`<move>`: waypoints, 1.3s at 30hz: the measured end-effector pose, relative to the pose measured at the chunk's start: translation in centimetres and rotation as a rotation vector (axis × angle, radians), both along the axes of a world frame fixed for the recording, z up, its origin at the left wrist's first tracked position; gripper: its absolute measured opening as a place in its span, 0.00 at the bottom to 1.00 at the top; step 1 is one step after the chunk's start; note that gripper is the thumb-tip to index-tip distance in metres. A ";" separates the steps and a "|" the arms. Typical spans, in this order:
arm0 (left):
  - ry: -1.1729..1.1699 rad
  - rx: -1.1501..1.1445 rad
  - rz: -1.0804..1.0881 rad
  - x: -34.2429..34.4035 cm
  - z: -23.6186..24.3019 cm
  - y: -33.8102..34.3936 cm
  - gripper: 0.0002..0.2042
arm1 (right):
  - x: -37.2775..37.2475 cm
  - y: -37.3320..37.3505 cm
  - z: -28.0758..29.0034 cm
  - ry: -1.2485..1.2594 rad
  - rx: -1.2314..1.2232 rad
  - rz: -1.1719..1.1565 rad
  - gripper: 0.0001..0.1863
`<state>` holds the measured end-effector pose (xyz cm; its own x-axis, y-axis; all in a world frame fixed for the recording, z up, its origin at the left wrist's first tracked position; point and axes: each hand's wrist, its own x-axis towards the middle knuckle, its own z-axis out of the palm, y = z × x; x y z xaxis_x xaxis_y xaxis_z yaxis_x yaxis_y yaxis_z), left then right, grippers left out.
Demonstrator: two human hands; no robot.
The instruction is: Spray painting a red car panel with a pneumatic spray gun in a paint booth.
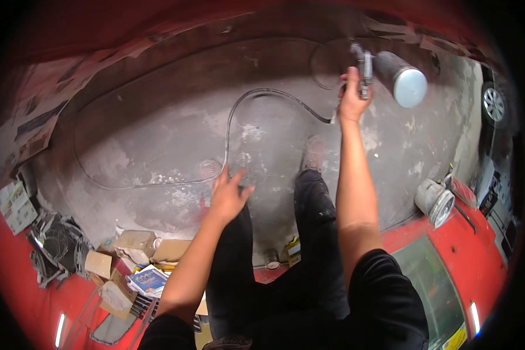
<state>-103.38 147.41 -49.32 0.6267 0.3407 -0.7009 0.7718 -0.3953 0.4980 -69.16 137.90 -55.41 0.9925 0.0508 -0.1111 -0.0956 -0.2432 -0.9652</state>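
My right hand (pixel 353 105) is raised at the upper right and wrapped around the handle of a spray gun (pixel 366 67). A dark cup with a pale round lid (pixel 410 87) sits at the gun's right side. A grey air hose (pixel 268 91) ends below that hand and loops leftward over the floor. Close to the hose, my left hand (pixel 230 195) hangs at lower centre with its fingers apart. Its fingertips overlap the hose in the picture; whether they touch it I cannot tell.
Red car panels (pixel 472 251) curve around the lower side and a red surface (pixel 128 20) spans the top. Cardboard boxes (pixel 137 240) and a blue booklet (pixel 150 280) lie at lower left. A white bucket (pixel 431 195) is at right, below a car wheel (pixel 493 104). The floor (pixel 157 125) is stained concrete.
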 end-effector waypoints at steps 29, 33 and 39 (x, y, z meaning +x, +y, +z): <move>0.723 -0.023 0.106 -10.8 16.5 -7.6 0.57 | 5.4 -8.0 8.0 -0.160 0.033 -0.264 0.11; 0.756 -0.038 0.104 -10.9 16.3 -7.7 0.56 | 4.1 -5.6 8.1 -0.095 0.080 -0.189 0.12; 0.773 -0.018 0.125 -11.4 16.3 -7.9 0.55 | -6.6 3.8 5.1 -0.212 -0.176 0.304 0.11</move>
<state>-114.74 139.50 -33.04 -0.0837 0.3613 -0.9287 0.9403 -0.2798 -0.1936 -75.73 141.69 -50.31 0.9369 0.3442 0.0614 0.2032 -0.3928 -0.8969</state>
